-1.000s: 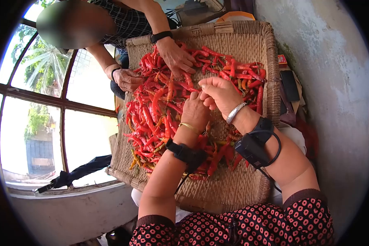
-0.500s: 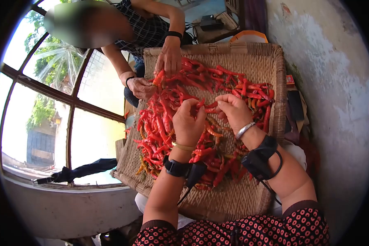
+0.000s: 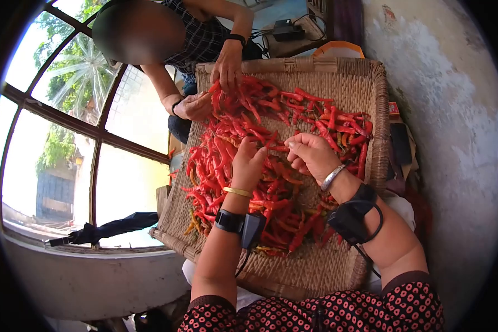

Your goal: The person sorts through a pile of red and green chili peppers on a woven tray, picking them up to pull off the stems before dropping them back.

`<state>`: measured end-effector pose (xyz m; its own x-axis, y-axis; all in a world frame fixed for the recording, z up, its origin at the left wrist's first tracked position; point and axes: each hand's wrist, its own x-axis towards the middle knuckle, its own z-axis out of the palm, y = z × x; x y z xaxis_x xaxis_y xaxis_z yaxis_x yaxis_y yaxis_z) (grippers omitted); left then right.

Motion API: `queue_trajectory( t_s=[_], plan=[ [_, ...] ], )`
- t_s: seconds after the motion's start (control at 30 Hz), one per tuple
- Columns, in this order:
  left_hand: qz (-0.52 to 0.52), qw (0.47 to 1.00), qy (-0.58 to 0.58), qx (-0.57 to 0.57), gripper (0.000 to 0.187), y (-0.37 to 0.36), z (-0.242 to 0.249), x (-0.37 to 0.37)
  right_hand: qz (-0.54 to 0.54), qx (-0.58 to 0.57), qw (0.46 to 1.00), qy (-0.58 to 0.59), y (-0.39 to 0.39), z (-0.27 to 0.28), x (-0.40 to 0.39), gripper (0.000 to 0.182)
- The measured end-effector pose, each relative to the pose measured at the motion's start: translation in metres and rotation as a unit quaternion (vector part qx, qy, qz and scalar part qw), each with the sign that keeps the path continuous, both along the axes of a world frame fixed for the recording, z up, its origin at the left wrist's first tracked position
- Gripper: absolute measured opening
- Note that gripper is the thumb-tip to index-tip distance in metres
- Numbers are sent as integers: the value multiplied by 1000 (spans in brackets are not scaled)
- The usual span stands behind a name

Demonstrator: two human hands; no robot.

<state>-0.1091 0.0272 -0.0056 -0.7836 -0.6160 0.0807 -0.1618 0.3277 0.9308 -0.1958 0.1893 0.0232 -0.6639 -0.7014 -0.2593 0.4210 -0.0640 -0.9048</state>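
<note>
Long red chili peppers (image 3: pixel 218 160) lie heaped on a woven tray (image 3: pixel 310 279) in front of me. My left hand (image 3: pixel 248 166) is over the middle of the heap, thumb apart from the fingers, and its fingertips are near the peppers with nothing clearly held. To its right, my right hand (image 3: pixel 312 156) is closed in a pinch. A red chili pepper (image 3: pixel 279 148) shows at those fingertips; its far end is hard to separate from the heap. Some peppers are orange or greenish.
Across the tray, a co-worker's hands (image 3: pixel 196 105) touch peppers at the far left corner. A window (image 3: pixel 99 133) and a folded dark umbrella (image 3: pixel 122 226) are on the left. A plastered wall (image 3: pixel 442 110) rises on the right. Behind the tray sits a black adapter (image 3: pixel 288 30).
My left hand has moved slightly left and its fingers have spread away from my right hand. My right hand has shifted a little down. The co-worker's lower hand has moved slightly up.
</note>
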Motion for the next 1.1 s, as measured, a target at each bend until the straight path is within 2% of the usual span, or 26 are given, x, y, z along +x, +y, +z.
queue_trajectory(
  t_s=[0.03, 0.07, 0.2, 0.37, 0.4, 0.47, 0.53, 0.6, 0.67, 0.7, 0.73, 0.8, 0.83, 0.87, 0.9, 0.93, 1.0, 1.1],
  plan=[
    [-70, 980, -44, -181, 45, 5, -1, 3, -3, 4, 1000, -1, 2, 0, 0, 20],
    [-136, 921, -85, -356, 42, 10, -1, 8, -1, 5, 1000, 3, 2, 1, 1, 20],
    [-150, 881, -123, -432, 36, 33, 24, 32, 11, -9, 999, 29, 2, -4, -2, 19],
    [-143, 826, -199, -508, 43, 32, 38, 79, 28, -6, 999, 41, 4, 0, -3, 19],
    [-146, 826, -203, -505, 43, 33, 34, 86, 31, -6, 998, 53, 4, 0, -2, 19],
    [-159, 855, -246, -427, 43, 35, 28, 96, 44, 10, 997, 57, 3, 1, -1, 19],
    [-159, 863, -229, -422, 39, 39, 23, 100, 80, 21, 992, 93, 1, -3, 1, 19],
    [-203, 858, -207, -425, 33, 43, 24, 97, 98, 47, 986, 123, 0, -9, 2, 20],
    [-268, 849, -180, -419, 28, 44, 18, 93, 144, 149, 911, 358, -3, -21, 4, 23],
    [-279, 842, -178, -425, 28, 47, 18, 92, 206, 214, 886, 356, -2, -17, 6, 30],
    [-290, 836, -176, -431, 28, 50, 19, 90, 207, 213, 886, 357, -2, -20, 8, 30],
    [-312, 837, -135, -429, 25, 51, 22, 88, 286, 219, 765, 533, -1, -24, 14, 38],
    [-310, 854, -152, -389, 22, 52, 25, 88, 357, 254, 760, 480, 1, -15, 16, 41],
    [-309, 869, -169, -347, 20, 51, 26, 87, 357, 254, 760, 480, 0, -15, 18, 41],
    [-302, 886, -115, -334, 13, 47, 22, 87, 388, 247, 742, 488, 1, -17, 19, 41],
    [-303, 886, -114, -333, 13, 44, 19, 87, 418, 239, 722, 496, 2, -18, 20, 41],
    [-253, 929, -108, -247, 10, 37, 16, 89, 436, 249, 721, 478, -2, -18, 18, 42],
    [-262, 932, -108, -227, 8, 36, 21, 90, 456, 254, 730, 442, -4, -15, 17, 42]
  ],
)
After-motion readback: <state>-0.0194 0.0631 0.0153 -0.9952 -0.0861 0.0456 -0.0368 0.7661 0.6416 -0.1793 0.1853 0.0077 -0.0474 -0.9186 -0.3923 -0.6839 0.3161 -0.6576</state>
